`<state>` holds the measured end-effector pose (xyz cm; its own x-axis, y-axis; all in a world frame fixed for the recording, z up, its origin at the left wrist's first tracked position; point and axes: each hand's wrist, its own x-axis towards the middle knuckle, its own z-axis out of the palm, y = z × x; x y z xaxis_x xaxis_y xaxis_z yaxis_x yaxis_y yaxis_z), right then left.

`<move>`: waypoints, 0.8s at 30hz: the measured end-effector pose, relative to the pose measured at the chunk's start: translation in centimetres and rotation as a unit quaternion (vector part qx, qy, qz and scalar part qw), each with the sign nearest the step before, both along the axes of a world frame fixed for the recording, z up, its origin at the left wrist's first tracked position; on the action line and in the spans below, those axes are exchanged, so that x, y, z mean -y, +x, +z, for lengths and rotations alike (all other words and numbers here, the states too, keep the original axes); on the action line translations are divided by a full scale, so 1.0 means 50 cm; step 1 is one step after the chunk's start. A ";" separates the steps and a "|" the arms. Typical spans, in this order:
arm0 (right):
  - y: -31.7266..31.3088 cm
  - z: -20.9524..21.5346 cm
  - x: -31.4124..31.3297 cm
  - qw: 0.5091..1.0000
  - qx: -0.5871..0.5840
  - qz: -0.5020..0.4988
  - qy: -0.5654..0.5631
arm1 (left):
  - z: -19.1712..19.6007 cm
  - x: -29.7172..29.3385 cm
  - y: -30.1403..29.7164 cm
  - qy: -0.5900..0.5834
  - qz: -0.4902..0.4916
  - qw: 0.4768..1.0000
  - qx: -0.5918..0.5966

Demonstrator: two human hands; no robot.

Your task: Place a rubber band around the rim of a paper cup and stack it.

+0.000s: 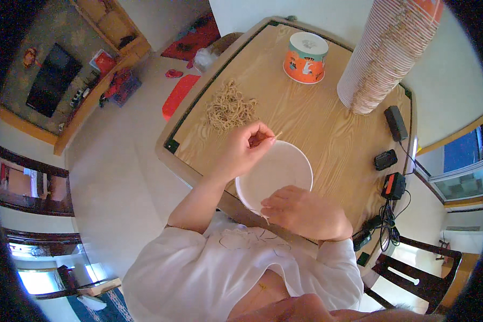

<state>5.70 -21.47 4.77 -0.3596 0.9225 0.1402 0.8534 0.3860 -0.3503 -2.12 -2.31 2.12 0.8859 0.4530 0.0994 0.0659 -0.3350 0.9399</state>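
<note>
A white paper bowl (279, 169) is held over the near edge of a wooden table (327, 129). My right hand (303, 212) grips its near rim from below. My left hand (247, 147) is at the bowl's far left rim, fingers pinched on a thin tan rubber band (271, 138) stretched across that rim. A loose heap of tan rubber bands (229, 106) lies on the table just beyond my left hand.
An upside-down orange and teal paper bowl (306, 58) stands at the far side. A tall stack of paper bowls (386, 53) rises at the far right. Black chargers and an orange-black device with cables (393, 185) lie along the right edge. A dark chair (413, 271) is nearby.
</note>
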 end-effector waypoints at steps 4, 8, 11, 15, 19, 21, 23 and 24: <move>-0.039 0.010 0.000 0.992 0.081 0.056 -0.085 | 0.031 0.009 -0.003 0.071 -0.012 0.992 -0.107; -0.086 -0.046 -0.003 0.989 0.067 0.091 -0.090 | 0.015 0.011 -0.003 0.063 -0.025 0.994 -0.091; -0.093 -0.055 0.000 0.995 0.044 0.085 -0.033 | -0.015 0.012 -0.006 0.046 -0.036 0.998 -0.005; -0.034 -0.023 -0.008 0.999 0.007 0.041 0.015 | -0.047 0.008 -0.015 0.088 -0.063 0.991 -0.075; 0.070 -0.020 -0.026 0.943 -0.047 -0.314 0.102 | -0.059 0.018 0.001 0.170 -0.028 0.978 -0.117; 0.125 -0.036 -0.049 0.926 -0.060 -0.360 0.097 | -0.057 0.022 0.010 0.193 -0.026 0.975 -0.110; 0.172 -0.074 -0.061 0.902 -0.163 -0.380 0.125 | -0.054 0.028 0.020 0.217 -0.028 0.970 -0.102; 0.183 -0.082 -0.062 0.901 -0.163 -0.381 0.127 | -0.054 0.028 0.026 0.228 -0.027 0.968 -0.104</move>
